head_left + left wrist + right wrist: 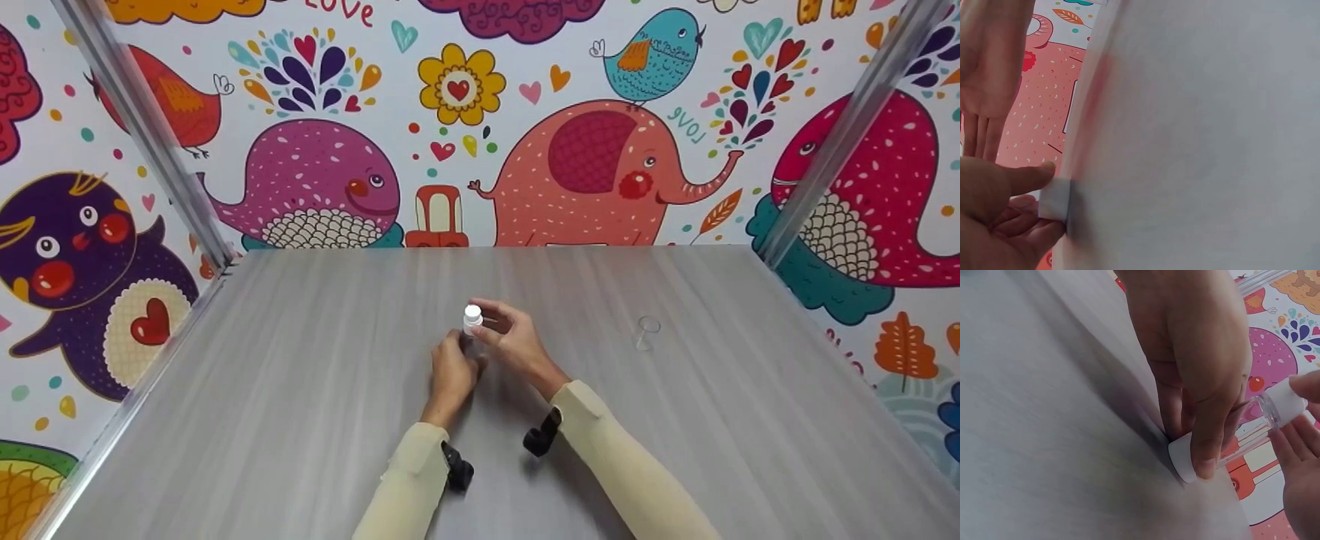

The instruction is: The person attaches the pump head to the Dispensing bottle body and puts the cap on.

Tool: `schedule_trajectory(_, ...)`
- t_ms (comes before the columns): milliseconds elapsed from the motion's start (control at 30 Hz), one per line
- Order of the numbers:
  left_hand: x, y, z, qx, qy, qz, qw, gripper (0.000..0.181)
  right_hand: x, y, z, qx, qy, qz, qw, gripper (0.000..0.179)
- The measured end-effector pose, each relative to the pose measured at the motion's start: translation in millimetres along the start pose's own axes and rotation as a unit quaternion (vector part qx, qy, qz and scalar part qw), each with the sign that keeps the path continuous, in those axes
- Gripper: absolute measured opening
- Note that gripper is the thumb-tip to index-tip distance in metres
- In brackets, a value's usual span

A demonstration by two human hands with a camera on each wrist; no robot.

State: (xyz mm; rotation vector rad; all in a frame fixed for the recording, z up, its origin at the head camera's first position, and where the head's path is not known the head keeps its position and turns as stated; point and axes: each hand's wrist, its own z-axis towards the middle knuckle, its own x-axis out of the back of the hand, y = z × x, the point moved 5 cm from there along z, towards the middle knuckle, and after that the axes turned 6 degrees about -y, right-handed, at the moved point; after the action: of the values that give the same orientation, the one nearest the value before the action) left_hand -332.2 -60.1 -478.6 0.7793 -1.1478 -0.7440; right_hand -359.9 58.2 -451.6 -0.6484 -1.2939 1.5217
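Observation:
A small see-through container with white ends (472, 318) stands between both hands at the middle of the table. My left hand (454, 375) grips its white base (1181, 459) low down by the tabletop; the left wrist view shows thumb and fingers pinching that base (1055, 199). From the right comes my right hand (517, 346), its thumb and fingers pinching the white cap (1286, 403) at the upper end. In the right wrist view a clear body (1235, 451) lies between cap and base, partly hidden by the left hand. Any contents cannot be made out.
A clear, round-rimmed object (643, 343) rests on the grey table (330, 330) to the right of the hands. Metal posts (176, 172) stand at the table's left and right sides. Behind is a wall (525, 217) printed with cartoon animals.

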Motion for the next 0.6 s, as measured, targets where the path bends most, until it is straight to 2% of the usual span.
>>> schedule_trajectory(200,-0.8,-1.5,-0.7,0.008,-0.007,0.000,0.9999,0.026,-1.5,1.1,0.4,-0.010,0.015,-0.003,0.9998,0.040)
schedule_trajectory(600,-0.6,-1.7,0.0,0.007,-0.008,-0.001,0.9999,0.028,-1.6,4.3,0.6,-0.019,0.032,-0.013,0.9992,0.041)
